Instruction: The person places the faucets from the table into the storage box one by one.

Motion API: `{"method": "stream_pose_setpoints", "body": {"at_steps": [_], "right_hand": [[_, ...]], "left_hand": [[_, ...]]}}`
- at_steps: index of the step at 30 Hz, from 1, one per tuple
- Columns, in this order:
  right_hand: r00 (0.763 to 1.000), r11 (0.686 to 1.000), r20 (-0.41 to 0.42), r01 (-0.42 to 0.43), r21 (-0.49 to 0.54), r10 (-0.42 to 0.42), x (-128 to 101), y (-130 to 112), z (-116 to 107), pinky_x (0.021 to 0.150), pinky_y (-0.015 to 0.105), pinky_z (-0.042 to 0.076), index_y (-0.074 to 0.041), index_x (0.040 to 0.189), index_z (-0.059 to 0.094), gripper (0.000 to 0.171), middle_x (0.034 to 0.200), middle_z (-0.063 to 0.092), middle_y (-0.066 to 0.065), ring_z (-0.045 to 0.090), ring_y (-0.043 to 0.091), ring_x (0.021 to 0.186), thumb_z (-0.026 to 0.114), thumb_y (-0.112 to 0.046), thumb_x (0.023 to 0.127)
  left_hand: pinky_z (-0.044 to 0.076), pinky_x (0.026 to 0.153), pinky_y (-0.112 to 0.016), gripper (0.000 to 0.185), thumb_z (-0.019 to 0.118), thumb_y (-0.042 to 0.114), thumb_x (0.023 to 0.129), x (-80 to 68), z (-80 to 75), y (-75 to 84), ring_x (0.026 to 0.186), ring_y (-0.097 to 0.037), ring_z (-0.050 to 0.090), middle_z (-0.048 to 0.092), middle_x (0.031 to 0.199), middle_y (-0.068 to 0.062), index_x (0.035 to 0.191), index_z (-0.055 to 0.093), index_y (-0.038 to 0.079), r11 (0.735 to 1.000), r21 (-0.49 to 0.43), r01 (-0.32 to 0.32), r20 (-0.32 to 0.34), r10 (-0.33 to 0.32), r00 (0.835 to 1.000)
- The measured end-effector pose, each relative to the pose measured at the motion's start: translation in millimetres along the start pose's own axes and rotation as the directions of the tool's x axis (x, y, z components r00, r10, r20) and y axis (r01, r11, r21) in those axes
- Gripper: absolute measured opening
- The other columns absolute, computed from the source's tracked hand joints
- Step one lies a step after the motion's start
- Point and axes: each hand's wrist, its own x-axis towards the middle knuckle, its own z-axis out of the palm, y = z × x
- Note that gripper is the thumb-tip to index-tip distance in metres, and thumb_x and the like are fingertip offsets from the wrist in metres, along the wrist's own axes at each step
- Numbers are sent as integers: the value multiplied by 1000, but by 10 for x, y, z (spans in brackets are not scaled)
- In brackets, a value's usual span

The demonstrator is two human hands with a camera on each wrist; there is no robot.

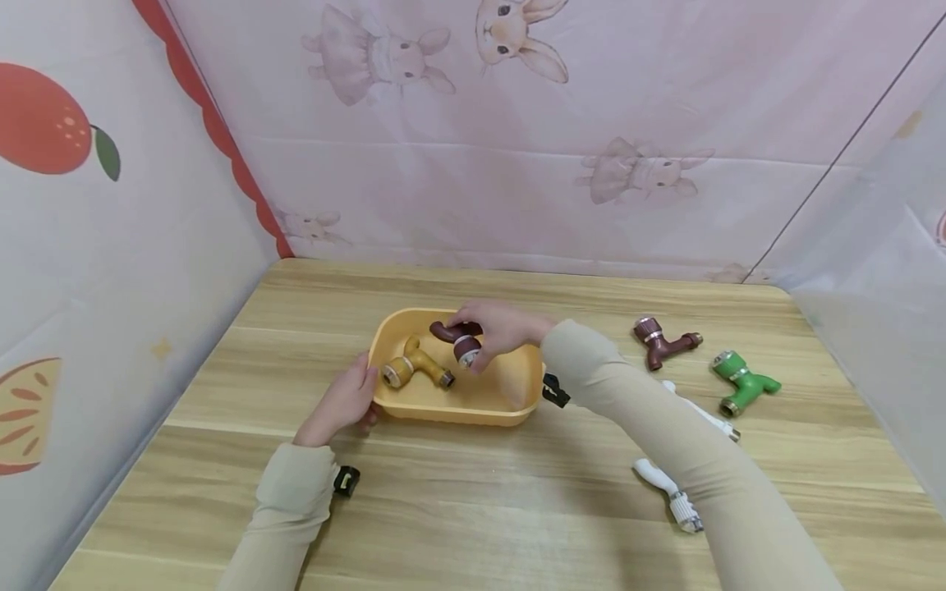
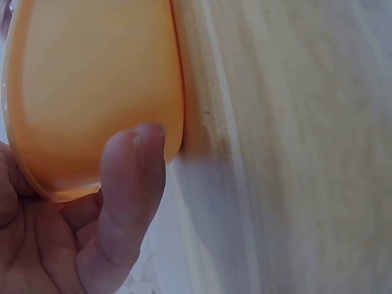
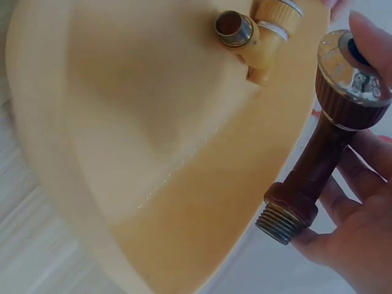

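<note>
My right hand holds a dark red faucet over a yellow plastic bin. In the right wrist view, the held faucet shows a threaded end and a ribbed knob with a silvery cap, the thumb on that cap. A yellow faucet lies inside the bin, on its left side. My left hand grips the bin's left end. In the left wrist view, one finger presses the outside of the bin wall while the rest curl at its rim.
To the right on the wooden table lie another dark red faucet, a green faucet and two white faucets, one nearer me and one partly behind my right sleeve. Printed cloth walls stand behind and beside the table.
</note>
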Motion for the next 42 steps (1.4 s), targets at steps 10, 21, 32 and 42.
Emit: {"method": "stream_pose_setpoints", "body": {"at_steps": [10,21,32,42], "right_hand": [[994,987,31,104,-120,-101,116,-60,87,91,28,40,-2,127,49,74,118,53,9,47,20,104,82,-22,63],[988,985,104,127,-117,-115,201,-62,192,89,23,40,-3,123,52,72,116,52,9,46,19,103,84,-22,61],[969,984,241,96,-149,-58,240,-114,209,84,23,40,-7,125,51,72,114,53,5,46,17,98,83,-28,64],[966,993,256,70,-95,-44,361,-107,237,82,21,41,-10,125,49,72,110,55,3,48,14,93,83,-28,64]], "left_hand": [[50,39,-34,31,25,15,101,-19,-12,-20,43,-21,54,54,61,-13,124,32,-4,1000,-7,-12,3,12,1000],[51,39,-33,30,26,14,101,-10,-19,-27,43,-20,54,55,62,-14,124,33,-3,1000,-13,-4,2,4,1000],[50,38,-34,31,26,14,100,-2,-12,-51,43,-22,54,55,62,-14,126,32,-3,1000,-16,-2,2,2,1000],[51,39,-34,31,26,16,100,6,-12,-61,44,-22,55,54,62,-12,125,33,-2,1000,-16,13,0,-13,1000]]}}
